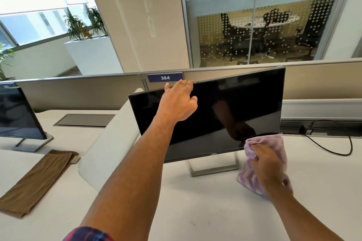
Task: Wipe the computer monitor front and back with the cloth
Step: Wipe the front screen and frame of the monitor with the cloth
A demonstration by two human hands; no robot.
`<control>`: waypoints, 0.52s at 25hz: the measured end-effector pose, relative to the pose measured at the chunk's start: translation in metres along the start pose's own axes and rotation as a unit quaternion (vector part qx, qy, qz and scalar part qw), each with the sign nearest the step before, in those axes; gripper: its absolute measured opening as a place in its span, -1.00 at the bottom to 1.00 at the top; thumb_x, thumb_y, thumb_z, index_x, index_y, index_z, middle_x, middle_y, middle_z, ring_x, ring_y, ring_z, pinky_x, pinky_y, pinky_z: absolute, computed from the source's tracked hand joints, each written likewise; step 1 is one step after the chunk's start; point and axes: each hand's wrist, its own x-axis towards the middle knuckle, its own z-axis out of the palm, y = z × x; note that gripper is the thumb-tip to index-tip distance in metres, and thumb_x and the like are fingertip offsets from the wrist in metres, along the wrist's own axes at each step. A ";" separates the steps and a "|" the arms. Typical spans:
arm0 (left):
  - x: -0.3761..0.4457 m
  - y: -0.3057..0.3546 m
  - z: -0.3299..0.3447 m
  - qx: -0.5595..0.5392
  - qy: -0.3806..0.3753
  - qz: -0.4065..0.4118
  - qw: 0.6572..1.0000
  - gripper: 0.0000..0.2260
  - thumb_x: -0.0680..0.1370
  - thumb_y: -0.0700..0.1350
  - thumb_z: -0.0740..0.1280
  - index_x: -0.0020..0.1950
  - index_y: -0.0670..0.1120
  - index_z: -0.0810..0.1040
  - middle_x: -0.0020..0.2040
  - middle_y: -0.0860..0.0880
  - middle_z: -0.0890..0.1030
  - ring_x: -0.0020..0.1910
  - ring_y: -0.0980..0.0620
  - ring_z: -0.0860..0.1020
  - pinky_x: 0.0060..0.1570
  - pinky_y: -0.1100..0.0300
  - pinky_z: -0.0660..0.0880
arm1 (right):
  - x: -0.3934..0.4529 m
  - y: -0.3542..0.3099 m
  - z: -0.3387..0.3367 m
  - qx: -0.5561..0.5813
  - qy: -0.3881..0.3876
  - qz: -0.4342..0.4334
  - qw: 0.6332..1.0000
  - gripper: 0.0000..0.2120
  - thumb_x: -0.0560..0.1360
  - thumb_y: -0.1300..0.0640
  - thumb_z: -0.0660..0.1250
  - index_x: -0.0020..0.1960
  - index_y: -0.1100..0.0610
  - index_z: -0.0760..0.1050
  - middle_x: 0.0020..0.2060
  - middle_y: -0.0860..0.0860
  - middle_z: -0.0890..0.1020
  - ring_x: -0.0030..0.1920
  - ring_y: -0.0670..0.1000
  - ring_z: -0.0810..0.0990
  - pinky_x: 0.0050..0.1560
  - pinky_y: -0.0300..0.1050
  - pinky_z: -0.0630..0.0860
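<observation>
A black flat monitor (231, 107) stands on a silver frame stand on the white desk, its dark screen facing me and turned slightly. My left hand (179, 101) holds the monitor's top edge near its left corner, fingers curled over the rim. My right hand (269, 168) grips a bunched pink and purple striped cloth (274, 143) at the screen's lower right corner, where the cloth touches the bezel.
A second monitor (17, 115) stands at the far left. A folded brown cloth (39, 180) lies on the desk at the left. A black cable (331, 148) runs over the desk right of the monitor. A beige partition (88, 90) with a blue label closes the desk's back.
</observation>
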 end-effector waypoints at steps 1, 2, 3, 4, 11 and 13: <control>0.000 0.000 0.000 -0.001 0.002 0.000 1.000 -0.46 0.65 0.00 0.13 0.60 -0.13 0.17 0.60 -0.07 0.22 0.59 -0.04 0.11 0.55 -0.20 -0.02 | -0.003 -0.004 0.003 -0.013 -0.019 -0.058 0.998 -0.62 0.42 0.40 0.49 0.23 0.28 0.62 0.08 0.16 0.70 0.12 0.20 0.66 0.23 0.04 0.57; 0.001 0.000 -0.001 -0.002 0.003 0.000 1.000 -0.47 0.64 0.00 0.13 0.60 -0.13 0.17 0.59 -0.07 0.22 0.59 -0.04 0.11 0.55 -0.20 -0.01 | -0.003 -0.008 0.003 -0.018 -0.034 -0.125 0.991 -0.58 0.36 0.38 0.54 0.21 0.27 0.63 0.08 0.15 0.71 0.11 0.18 0.68 0.25 0.02 0.56; 0.001 0.000 0.000 -0.003 0.002 0.001 1.000 -0.47 0.64 -0.01 0.13 0.60 -0.13 0.18 0.59 -0.07 0.23 0.59 -0.04 0.12 0.54 -0.21 -0.01 | -0.001 -0.011 0.000 -0.023 -0.052 -0.187 0.981 -0.55 0.31 0.37 0.58 0.19 0.26 0.65 0.06 0.13 0.72 0.08 0.16 0.69 0.23 -0.02 0.57; 0.001 -0.001 0.000 -0.004 0.001 0.003 1.000 -0.47 0.64 -0.01 0.13 0.60 -0.13 0.18 0.59 -0.07 0.23 0.59 -0.04 0.12 0.54 -0.21 -0.01 | 0.004 -0.014 -0.005 -0.038 -0.067 -0.238 0.968 -0.53 0.26 0.35 0.62 0.16 0.26 0.67 0.04 0.12 0.72 0.05 0.14 0.71 0.20 -0.04 0.59; -0.002 -0.001 -0.002 -0.008 -0.008 0.008 1.000 -0.47 0.63 -0.02 0.14 0.59 -0.14 0.19 0.59 -0.07 0.23 0.59 -0.04 0.12 0.54 -0.22 -0.01 | 0.010 0.019 -0.041 -0.077 0.016 -0.004 0.997 -0.61 0.39 0.47 0.47 0.20 0.29 0.64 0.10 0.19 0.70 0.09 0.25 0.67 -0.03 0.17 0.65; 0.000 -0.001 -0.001 -0.007 -0.008 0.004 1.000 -0.46 0.63 -0.01 0.13 0.60 -0.13 0.17 0.60 -0.07 0.22 0.59 -0.04 0.11 0.54 -0.22 -0.02 | 0.010 0.010 -0.031 -0.096 0.021 -0.038 0.994 -0.57 0.31 0.52 0.51 0.17 0.36 0.63 0.06 0.23 0.70 0.05 0.28 0.68 0.03 0.18 0.63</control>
